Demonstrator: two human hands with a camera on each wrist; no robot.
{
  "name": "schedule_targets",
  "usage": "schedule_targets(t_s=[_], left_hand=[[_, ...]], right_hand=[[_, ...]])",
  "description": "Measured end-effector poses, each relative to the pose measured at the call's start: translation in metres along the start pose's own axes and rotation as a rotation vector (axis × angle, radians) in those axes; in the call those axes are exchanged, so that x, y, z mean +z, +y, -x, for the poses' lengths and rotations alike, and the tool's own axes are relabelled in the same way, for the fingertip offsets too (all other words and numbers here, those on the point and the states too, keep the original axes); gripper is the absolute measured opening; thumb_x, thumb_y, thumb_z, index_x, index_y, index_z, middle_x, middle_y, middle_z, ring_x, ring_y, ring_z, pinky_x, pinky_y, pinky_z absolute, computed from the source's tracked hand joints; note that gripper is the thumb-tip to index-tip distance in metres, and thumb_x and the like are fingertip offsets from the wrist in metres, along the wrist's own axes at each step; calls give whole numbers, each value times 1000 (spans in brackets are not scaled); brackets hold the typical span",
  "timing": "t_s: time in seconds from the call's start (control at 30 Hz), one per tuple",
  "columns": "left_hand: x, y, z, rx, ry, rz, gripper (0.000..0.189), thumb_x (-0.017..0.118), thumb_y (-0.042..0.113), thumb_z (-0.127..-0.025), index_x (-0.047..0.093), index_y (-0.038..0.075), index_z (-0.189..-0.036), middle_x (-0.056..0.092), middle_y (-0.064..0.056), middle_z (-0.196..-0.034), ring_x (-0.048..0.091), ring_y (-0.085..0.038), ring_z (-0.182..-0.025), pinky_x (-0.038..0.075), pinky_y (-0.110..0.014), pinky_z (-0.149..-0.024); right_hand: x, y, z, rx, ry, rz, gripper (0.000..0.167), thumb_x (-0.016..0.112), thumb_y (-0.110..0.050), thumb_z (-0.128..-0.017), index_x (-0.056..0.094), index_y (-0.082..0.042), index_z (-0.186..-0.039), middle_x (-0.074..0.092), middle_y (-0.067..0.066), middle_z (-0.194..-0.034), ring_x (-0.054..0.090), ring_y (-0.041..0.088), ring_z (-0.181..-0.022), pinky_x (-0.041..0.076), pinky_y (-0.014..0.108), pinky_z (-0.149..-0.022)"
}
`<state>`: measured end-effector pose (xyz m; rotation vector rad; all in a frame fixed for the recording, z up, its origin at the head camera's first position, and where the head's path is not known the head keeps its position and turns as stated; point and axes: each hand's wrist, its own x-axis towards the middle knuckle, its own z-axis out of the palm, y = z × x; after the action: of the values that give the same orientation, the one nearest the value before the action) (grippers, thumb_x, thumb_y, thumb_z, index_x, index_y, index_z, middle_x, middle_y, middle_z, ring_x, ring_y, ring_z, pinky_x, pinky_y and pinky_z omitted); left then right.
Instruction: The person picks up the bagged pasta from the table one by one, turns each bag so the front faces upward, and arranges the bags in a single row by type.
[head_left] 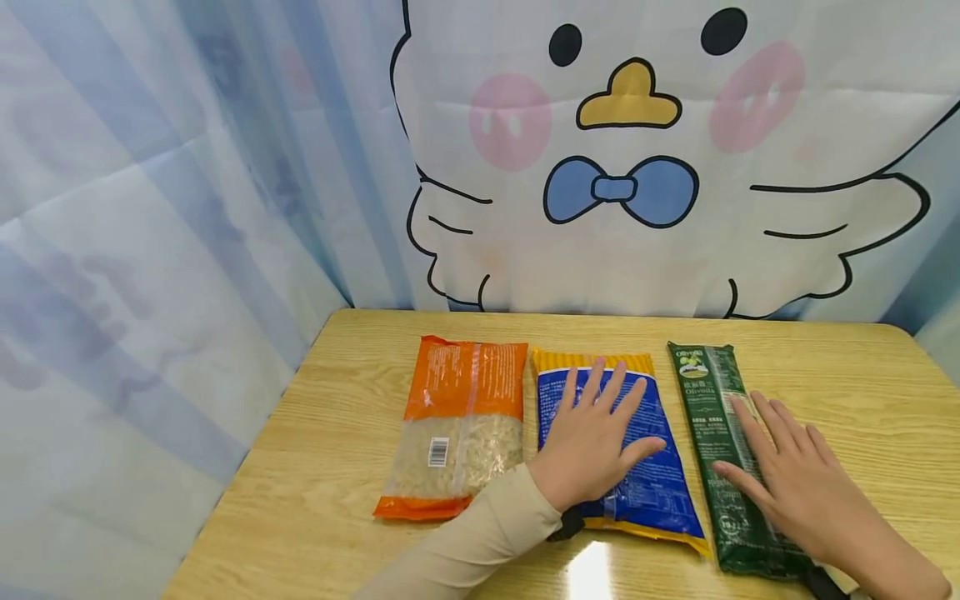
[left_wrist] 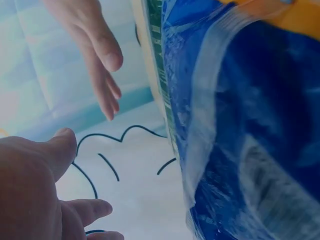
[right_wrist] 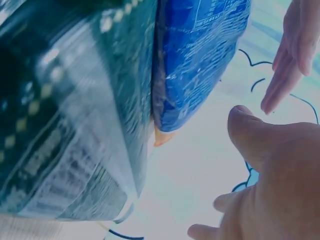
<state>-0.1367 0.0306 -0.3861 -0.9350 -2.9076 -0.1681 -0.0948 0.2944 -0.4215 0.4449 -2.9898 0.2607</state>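
My left hand is spread over a blue bag with yellow ends, its fingers straight. The left wrist view shows a gap between that hand and the blue bag. On the right, my right hand, fingers extended, is over a long dark green Olivoila packet. In the right wrist view this hand is apart from the green packet. Neither hand holds anything. Parts of the blue bag and green packet are hidden beneath the hands.
An orange bag with a see-through lower part lies left of the blue bag, a barcode on it. All three packages lie side by side on a wooden table. A curtain with a cartoon bird hangs behind the table.
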Motion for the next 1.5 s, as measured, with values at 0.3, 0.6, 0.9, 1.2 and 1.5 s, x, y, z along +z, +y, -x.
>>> schedule_targets(t_s=[0.3,0.6,0.9,1.2,1.5], left_hand=[[-1,1,-29,22,1,-24,67,26,62,-102,25,25,-158,20,-6,-165,14,-25,-154,14,-48,-124],[-7,4,-55,25,-59,76,66,31,60,-102,25,24,-158,27,-4,-162,28,-20,-149,23,-40,-123],[-9,15,-80,39,3,210,57,38,52,-104,36,23,-154,40,-1,-154,45,-14,-138,40,-27,-112],[-3,20,-97,-14,-17,439,52,46,42,-104,39,23,-152,43,2,-151,50,-11,-131,47,-24,-102],[5,26,-117,-90,-56,481,49,51,39,-103,43,24,-149,47,3,-146,55,-9,-121,50,-20,-91]], right_hand=[[-10,9,-9,-69,129,16,95,68,-42,-93,10,-4,-159,34,40,-144,42,60,-117,37,71,-91],[-15,10,-12,22,1,-8,88,59,-47,-98,18,6,-154,33,41,-142,40,60,-119,40,72,-89],[-16,26,-10,112,-86,-75,88,55,-49,-99,20,14,-149,32,46,-137,39,63,-117,42,72,-85],[-18,41,-8,158,-153,-159,87,52,-49,-101,19,15,-150,31,49,-134,43,65,-110,44,70,-77],[-18,54,-12,194,-173,-173,90,48,-51,-102,18,20,-147,29,52,-134,35,67,-114,38,75,-84]])
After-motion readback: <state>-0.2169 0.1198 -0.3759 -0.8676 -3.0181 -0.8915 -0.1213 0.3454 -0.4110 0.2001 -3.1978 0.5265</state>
